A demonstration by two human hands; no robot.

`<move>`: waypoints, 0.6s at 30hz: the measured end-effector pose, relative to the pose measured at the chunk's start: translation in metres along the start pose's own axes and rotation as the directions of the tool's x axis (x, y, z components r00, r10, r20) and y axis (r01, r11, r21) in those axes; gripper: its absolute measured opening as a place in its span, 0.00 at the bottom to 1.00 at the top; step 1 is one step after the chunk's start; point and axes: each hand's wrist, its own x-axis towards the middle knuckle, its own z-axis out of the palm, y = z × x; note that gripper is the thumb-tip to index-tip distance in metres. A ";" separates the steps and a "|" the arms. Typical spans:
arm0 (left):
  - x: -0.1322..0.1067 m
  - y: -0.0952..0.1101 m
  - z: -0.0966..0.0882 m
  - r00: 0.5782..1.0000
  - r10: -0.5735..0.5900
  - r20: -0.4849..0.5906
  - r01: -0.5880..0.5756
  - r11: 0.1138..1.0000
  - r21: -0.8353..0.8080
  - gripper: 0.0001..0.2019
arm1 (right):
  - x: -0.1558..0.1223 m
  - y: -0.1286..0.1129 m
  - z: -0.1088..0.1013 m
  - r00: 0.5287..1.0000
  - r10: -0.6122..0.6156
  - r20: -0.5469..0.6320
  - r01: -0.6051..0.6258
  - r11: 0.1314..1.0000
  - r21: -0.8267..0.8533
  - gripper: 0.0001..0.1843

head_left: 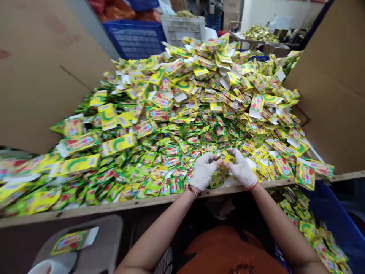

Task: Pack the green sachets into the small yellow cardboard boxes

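My left hand (203,172), in a white glove with bare fingertips and a beaded bracelet at the wrist, is closed on one side of a small yellow packet (227,156). Gripping the packet's other side is my right hand (243,169), gloved alike with an orange cuff. Fingers partly cover the packet, so I cannot tell whether it is a sachet or a box. Green sachets (172,150) with red pictures lie thickly around the left hand. Near the right hand are yellow sachets (264,167) and small yellow cartons (282,164) with open white flaps.
A high heap of yellow cartons (185,80) covers the table's far side. Cardboard walls (37,76) stand left and right. A wooden edge (119,206) runs along the front. At lower right, a blue crate (333,217) holds finished-looking cartons; a stool (110,236) carries a carton and white cup.
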 end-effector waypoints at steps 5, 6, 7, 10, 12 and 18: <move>0.019 0.017 -0.041 0.975 0.223 -0.018 -0.198 0.897 0.395 0.10 | -0.002 0.001 -0.002 0.972 0.194 0.131 -0.219 0.950 0.221 0.24; 0.028 0.022 -0.061 0.944 0.323 -0.071 -0.228 0.792 0.567 0.10 | -0.002 0.002 -0.003 0.973 0.200 0.115 -0.222 0.947 0.230 0.25; 0.037 0.028 -0.083 0.896 0.426 -0.121 -0.221 0.667 0.712 0.10 | -0.003 0.002 -0.004 0.975 0.201 0.096 -0.218 0.948 0.230 0.26; 0.068 0.042 -0.154 0.836 0.508 -0.207 0.039 0.321 0.946 0.15 | -0.004 0.002 -0.004 0.981 0.183 0.069 -0.192 0.965 0.178 0.27; 0.084 0.048 -0.192 0.871 0.438 -0.224 0.178 0.143 0.974 0.22 | -0.005 0.004 -0.003 0.985 0.150 0.083 -0.159 0.980 0.122 0.24; 0.085 0.065 -0.205 0.851 0.467 -0.241 0.147 0.228 0.963 0.31 | -0.008 0.002 0.001 0.978 0.007 0.209 -0.011 1.000 0.018 0.14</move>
